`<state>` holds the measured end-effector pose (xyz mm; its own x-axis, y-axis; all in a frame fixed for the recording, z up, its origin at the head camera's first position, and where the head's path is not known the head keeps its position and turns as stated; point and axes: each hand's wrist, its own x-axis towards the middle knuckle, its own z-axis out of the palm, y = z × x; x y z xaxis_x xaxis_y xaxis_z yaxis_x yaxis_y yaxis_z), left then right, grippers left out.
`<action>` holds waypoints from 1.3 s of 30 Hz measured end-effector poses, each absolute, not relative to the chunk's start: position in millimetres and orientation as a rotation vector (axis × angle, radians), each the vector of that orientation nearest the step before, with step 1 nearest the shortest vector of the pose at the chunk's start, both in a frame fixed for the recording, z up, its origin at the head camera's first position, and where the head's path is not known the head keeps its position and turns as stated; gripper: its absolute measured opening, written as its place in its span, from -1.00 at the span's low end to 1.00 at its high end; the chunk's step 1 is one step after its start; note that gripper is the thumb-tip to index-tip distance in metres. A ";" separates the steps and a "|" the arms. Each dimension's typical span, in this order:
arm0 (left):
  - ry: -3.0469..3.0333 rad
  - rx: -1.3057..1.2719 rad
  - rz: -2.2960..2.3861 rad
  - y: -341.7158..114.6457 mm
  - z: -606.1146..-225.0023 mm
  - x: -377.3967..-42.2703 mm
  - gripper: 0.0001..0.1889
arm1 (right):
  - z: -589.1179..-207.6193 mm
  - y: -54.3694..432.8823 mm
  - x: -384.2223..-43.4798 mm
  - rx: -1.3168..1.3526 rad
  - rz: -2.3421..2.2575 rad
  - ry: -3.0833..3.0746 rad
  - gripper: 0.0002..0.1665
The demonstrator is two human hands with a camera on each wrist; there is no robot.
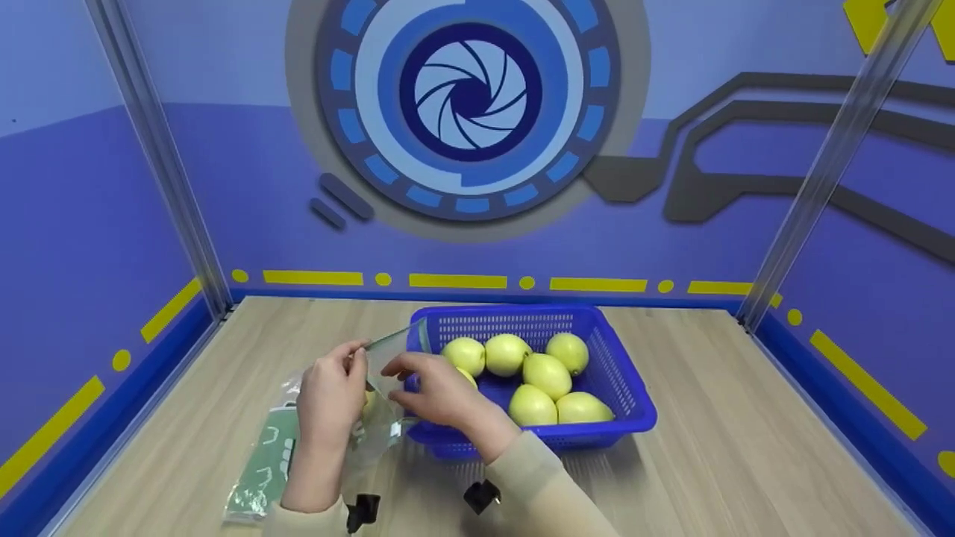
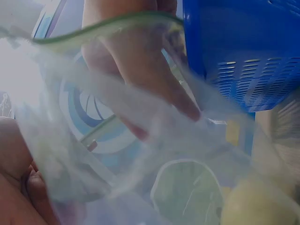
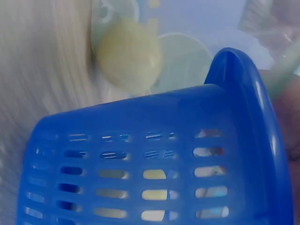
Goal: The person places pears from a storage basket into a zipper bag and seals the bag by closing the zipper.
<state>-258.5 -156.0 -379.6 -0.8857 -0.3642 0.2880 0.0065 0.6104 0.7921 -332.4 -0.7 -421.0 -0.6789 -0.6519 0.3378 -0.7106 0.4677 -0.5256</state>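
My left hand pinches the edge of a clear plastic zip bag with a green strip along its mouth. My right hand is at the bag's mouth, its fingers reaching down and seen through the plastic in the left wrist view; they hold nothing visible. Low in the bag sits one yellow-green pear, also blurred in the right wrist view. Just right of the bag stands a blue plastic basket with several pears in it, partly hidden by my right hand.
A green-and-clear plastic packet lies flat on the wooden table, left of my left forearm. Blue printed panels with metal corner posts enclose the table at the back and sides.
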 end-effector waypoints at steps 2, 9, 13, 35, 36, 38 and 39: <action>-2.423 0.288 -1.181 -156.1 -380.3 -259.1 -0.66 | -422.0 5.7 -330.2 1.191 1.092 -2.570 -0.73; -2.438 0.289 -1.152 -156.2 -380.2 -260.5 -0.67 | -421.6 32.7 -324.7 1.105 1.269 -2.504 -0.77; -2.433 0.286 -1.160 -157.1 -380.1 -260.4 -0.67 | -419.1 48.1 -324.3 1.057 1.306 -2.526 -0.73; -2.436 0.296 -1.203 -157.4 -379.0 -259.7 -0.67 | -403.9 126.4 -339.9 0.592 1.226 -2.872 -0.60; -2.434 0.291 -1.191 -157.5 -379.1 -259.6 -0.67 | -404.0 127.5 -339.2 0.552 1.198 -2.897 -0.59; -2.437 0.285 -1.179 -158.0 -379.3 -259.7 -0.67 | -404.2 128.8 -338.2 0.483 1.139 -2.936 -0.57; -2.438 0.283 -1.177 -158.2 -379.5 -259.8 -0.67 | -404.1 129.2 -337.7 0.451 1.105 -2.953 -0.58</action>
<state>-259.8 -158.2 -379.5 -0.8925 -0.3544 0.2791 -0.0018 0.6214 0.7835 -337.7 129.2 -404.1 -0.9591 -0.2773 0.0576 -0.2470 0.7194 -0.6492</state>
